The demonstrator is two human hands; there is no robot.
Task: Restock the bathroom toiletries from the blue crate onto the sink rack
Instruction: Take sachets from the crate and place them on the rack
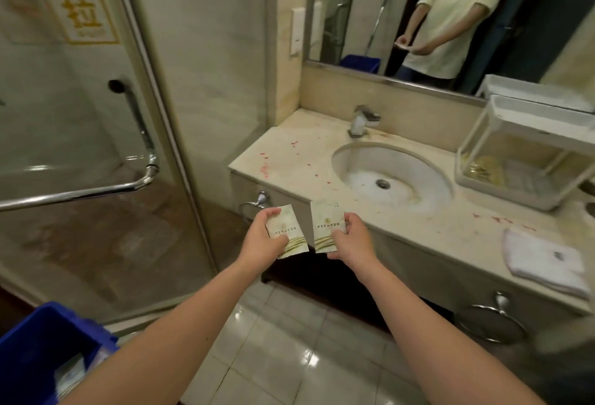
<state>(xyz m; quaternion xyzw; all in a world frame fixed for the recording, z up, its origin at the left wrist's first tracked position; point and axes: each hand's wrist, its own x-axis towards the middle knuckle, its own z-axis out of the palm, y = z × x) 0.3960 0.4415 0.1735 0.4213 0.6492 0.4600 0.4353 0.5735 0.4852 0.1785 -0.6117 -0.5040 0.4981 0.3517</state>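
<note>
My left hand point(262, 238) grips a pale toiletry packet point(287, 228) with green stripes and printed characters. My right hand point(349, 237) pinches a second packet of the same kind point(325, 221). Both are held side by side in front of the vanity's front edge, left of the basin. The white two-tier sink rack point(528, 143) stands on the counter at the right; its lower tray holds a few packets. The blue crate point(42, 343) sits low at the bottom left with some packets inside.
A round basin point(391, 172) and faucet point(362, 121) sit mid-counter. A folded white towel point(544, 261) lies at the counter's right front. A glass shower door with a chrome bar point(96, 190) is on the left. A mirror point(450, 18) reflects a person.
</note>
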